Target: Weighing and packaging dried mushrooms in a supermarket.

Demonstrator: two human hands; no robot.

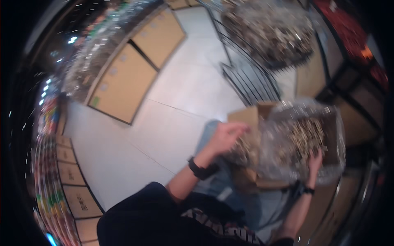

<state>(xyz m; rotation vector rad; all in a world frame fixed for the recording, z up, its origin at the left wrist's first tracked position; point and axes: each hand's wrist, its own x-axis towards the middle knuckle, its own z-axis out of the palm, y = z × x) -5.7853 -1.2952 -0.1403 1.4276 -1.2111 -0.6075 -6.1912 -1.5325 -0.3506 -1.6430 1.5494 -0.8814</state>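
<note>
An open cardboard box (pixel 264 180) lined with a clear plastic bag (pixel 269 141) stands in front of me on the right. Inside it lies a heap of small tan-brown pieces (pixel 305 137), their kind too blurred to tell. My right hand (pixel 315 162) reaches in over the box's near side, its fingers apart and touching the heap. At the box's left side hovers my left hand (pixel 225 137), fingers stretched to the right, with nothing visible in it. Just under it are more brown pieces (pixel 241 151) in clear plastic.
Behind the box, a black wire rack (pixel 250 84) stands by a large round bin of brown pieces (pixel 275 33). Tan display cabinets (pixel 123 82) topped with packaged goods stand across the pale floor (pixel 180 82). Shelving with cartons (pixel 78 201) lines the left; red goods (pixel 344 24) lie far right.
</note>
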